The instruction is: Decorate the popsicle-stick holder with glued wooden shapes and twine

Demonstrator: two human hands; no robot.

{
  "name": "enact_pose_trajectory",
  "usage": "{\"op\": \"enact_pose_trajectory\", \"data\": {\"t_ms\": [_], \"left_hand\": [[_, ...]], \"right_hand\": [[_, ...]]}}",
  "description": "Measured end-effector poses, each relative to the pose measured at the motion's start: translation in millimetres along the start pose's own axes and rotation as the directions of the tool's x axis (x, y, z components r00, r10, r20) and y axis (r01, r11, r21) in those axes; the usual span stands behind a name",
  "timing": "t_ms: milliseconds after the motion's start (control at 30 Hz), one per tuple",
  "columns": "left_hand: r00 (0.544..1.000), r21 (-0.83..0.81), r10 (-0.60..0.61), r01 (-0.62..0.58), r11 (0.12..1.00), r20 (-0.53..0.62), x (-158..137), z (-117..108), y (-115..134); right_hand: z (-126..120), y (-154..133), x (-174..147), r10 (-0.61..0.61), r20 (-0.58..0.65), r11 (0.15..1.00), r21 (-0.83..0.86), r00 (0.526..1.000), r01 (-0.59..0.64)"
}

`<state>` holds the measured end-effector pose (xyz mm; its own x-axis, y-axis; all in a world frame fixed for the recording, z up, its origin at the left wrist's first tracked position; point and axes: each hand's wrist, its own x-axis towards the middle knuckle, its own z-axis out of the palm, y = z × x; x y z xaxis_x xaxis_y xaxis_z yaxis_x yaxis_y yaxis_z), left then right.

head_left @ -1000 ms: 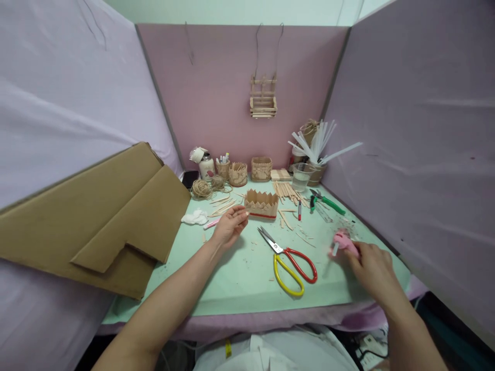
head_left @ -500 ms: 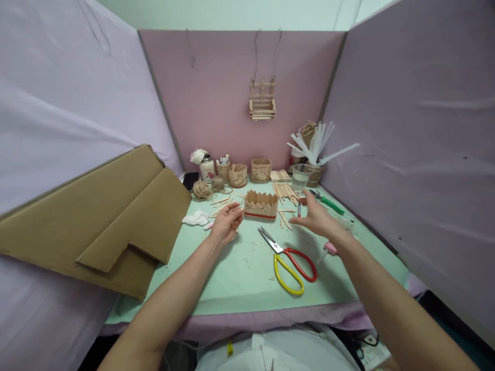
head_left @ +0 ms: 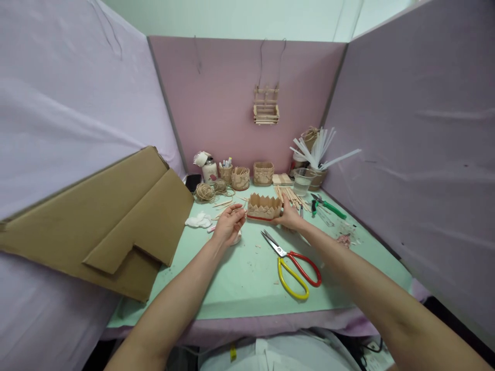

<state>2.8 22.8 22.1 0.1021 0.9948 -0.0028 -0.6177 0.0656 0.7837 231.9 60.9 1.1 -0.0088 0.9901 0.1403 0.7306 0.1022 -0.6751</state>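
A small wooden-stick box [head_left: 263,208] with a zigzag top edge and a red band along its base sits at mid-table. My right hand [head_left: 289,215] grips its right end, thumb low at the front and fingers behind. Just left of the box, my left hand [head_left: 231,222] is closed in a pinch; what its fingertips hold is too small to make out. Something white shows under that palm. In front of the box lie large scissors [head_left: 285,253] with one red and one yellow handle, blades partly apart.
Behind are twine balls [head_left: 204,192], stick baskets [head_left: 263,173], loose wooden sticks [head_left: 291,198] and a clear cup [head_left: 302,181]. Green-handled pliers [head_left: 334,209] lie at right. White cloth [head_left: 198,220] rests at left, near a big cardboard sheet [head_left: 127,226]. A wooden rack [head_left: 266,107] hangs on the wall.
My right hand has moved left from over the table and taken hold of the box's right end. The left hand keeps its pinch beside the box. The view has shifted slightly.
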Motion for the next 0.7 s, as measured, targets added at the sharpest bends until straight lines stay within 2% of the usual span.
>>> {"op": "enact_pose_trajectory", "data": {"t_ms": [133, 200, 267, 367, 467, 567, 700], "left_hand": [[0.998, 0.073, 0.057, -0.054, 0.996, -0.032, 3.6, -3.7, 2.1], [0.990, 0.193, 0.135, -0.126, 0.973, -0.037, 5.5, -6.5, 2.9], [0.971, 0.354, 0.240, -0.218, 0.910, -0.017, 6.4, -9.1, 2.8], [0.917, 0.582, 0.395, -0.350, 0.734, 0.054, 4.6, -10.6, 0.5], [0.846, 0.758, 0.507, -0.436, 0.485, 0.162, 0.0, -9.0, -2.9], [0.793, 0.838, 0.547, -0.471, 0.276, 0.266, -4.8, -7.0, -5.2], [0.729, 0.851, 0.558, -0.520, 0.072, 0.398, -8.6, -6.8, -5.7]], "right_hand": [[1.5, -10.1, -4.8, -0.011, -0.022, 0.985, 0.170, 1.000, 0.014], [1.6, -14.6, -10.5, 0.008, -0.020, 0.959, 0.284, 1.000, -0.002], [2.2, -18.5, -19.1, 0.054, -0.025, 0.937, 0.347, 0.998, -0.042], [4.1, -23.9, -35.7, 0.133, -0.066, 0.917, 0.387, 0.989, -0.097], [6.6, -29.2, -52.1, 0.167, -0.122, 0.886, 0.455, 0.978, -0.094], [8.4, -33.5, -65.4, 0.186, -0.152, 0.850, 0.521, 0.971, -0.081], [9.6, -36.7, -79.7, 0.221, -0.174, 0.851, 0.514, 0.960, -0.103]]}}
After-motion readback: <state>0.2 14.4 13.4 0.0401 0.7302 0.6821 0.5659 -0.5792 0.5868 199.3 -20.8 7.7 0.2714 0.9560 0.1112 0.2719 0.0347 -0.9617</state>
